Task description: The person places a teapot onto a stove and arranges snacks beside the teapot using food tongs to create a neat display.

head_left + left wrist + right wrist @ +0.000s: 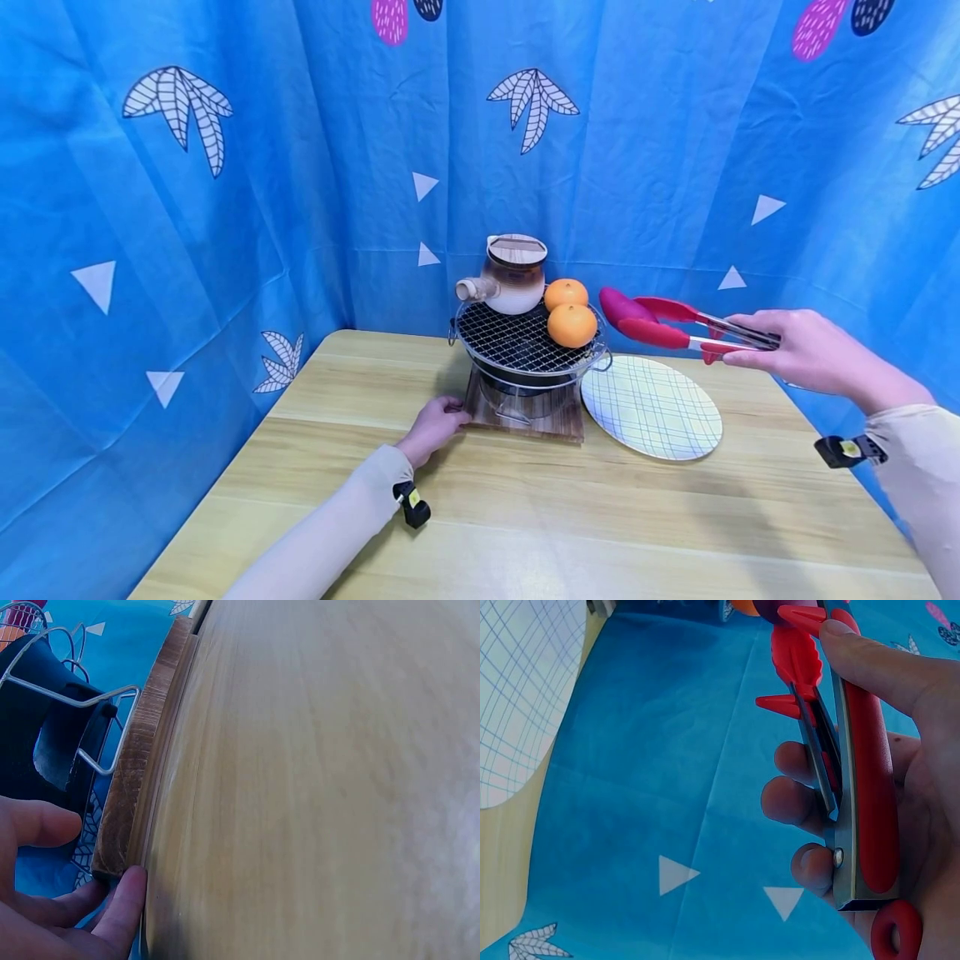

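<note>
My left hand (pixel 437 429) touches the left front corner of the wooden base (pixel 517 421) under a round grill stove. In the left wrist view its fingertips (pixel 131 889) meet the board's end, while another digit lies apart from it. To the right, my right hand (pixel 817 354) grips red-tipped metal tongs (pixel 720 333) by their handles. Between the red tips, a purple oblong item, like a sweet potato (pixel 622 307), is held in the air just right of the grill. Two oranges (pixel 572 327) and a small pot (pixel 516 279) with a lid and side handle sit on the wire mesh (pixel 517 333).
A pale checked plate (pixel 652 408) lies on the wooden table (pixel 525 517) right of the stove, below the tongs. Looped wire handles stick out at the grill's sides. Blue patterned curtain (pixel 637 167) surrounds the table's back and sides.
</note>
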`<state>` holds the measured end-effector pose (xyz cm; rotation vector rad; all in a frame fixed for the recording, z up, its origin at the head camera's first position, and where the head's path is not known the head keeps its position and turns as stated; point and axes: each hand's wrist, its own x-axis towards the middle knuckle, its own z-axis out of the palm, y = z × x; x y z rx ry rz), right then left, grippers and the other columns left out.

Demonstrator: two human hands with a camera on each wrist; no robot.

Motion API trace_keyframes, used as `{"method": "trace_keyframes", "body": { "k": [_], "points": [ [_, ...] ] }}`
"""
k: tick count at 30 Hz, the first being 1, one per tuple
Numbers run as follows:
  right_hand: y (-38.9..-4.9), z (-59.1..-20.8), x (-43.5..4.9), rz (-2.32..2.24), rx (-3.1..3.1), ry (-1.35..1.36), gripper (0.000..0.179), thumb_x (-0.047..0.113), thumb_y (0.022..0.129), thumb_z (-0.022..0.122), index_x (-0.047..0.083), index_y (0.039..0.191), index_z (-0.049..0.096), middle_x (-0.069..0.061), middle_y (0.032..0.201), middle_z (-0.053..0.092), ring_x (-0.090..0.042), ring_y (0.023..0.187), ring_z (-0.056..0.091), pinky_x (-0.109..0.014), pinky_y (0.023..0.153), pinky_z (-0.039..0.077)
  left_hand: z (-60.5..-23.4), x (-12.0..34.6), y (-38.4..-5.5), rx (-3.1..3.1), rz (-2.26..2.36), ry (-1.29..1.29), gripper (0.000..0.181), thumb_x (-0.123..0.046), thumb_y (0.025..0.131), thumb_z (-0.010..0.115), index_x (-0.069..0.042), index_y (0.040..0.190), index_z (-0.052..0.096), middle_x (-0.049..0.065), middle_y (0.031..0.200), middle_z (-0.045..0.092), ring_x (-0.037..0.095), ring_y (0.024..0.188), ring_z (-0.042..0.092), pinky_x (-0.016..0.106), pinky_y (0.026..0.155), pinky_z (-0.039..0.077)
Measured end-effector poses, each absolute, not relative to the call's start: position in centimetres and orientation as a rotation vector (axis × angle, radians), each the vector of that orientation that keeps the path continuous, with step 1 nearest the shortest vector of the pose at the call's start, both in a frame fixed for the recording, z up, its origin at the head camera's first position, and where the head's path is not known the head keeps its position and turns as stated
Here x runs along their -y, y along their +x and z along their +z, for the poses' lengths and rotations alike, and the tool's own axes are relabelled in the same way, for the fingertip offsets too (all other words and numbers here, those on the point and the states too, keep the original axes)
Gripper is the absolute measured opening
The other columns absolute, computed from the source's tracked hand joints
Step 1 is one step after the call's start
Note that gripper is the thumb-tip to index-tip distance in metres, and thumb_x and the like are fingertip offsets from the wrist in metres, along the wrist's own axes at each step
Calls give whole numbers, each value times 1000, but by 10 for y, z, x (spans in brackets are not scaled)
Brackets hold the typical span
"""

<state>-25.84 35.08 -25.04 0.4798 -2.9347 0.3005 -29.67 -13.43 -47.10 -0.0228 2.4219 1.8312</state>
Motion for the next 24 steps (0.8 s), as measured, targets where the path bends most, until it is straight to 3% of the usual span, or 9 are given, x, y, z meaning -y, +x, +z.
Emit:
{"method": "trace_keyframes", "body": {
  "k": [9, 24],
  "points": [
    [-260, -244, -342, 303, 2921, 490, 84, 57, 83, 75, 4, 144, 54, -30, 129, 62, -36, 103, 59, -30, 54, 50, -471, 134, -298, -2429, 1829, -15, 49, -8, 90, 67, 13, 132, 52, 26, 123, 62, 27, 96, 69, 39, 87, 60],
    [-261, -228, -316, 306, 2905, 553, 82, 57, 82, 76, 7, 143, 56, -14, 115, 71, -22, 88, 59, -28, 52, 47, -472, 133, -298, -2441, 1828, -25, 47, -9, 89, 67, 11, 130, 54, 24, 122, 64, 27, 96, 70, 39, 87, 60]
  ]
}}
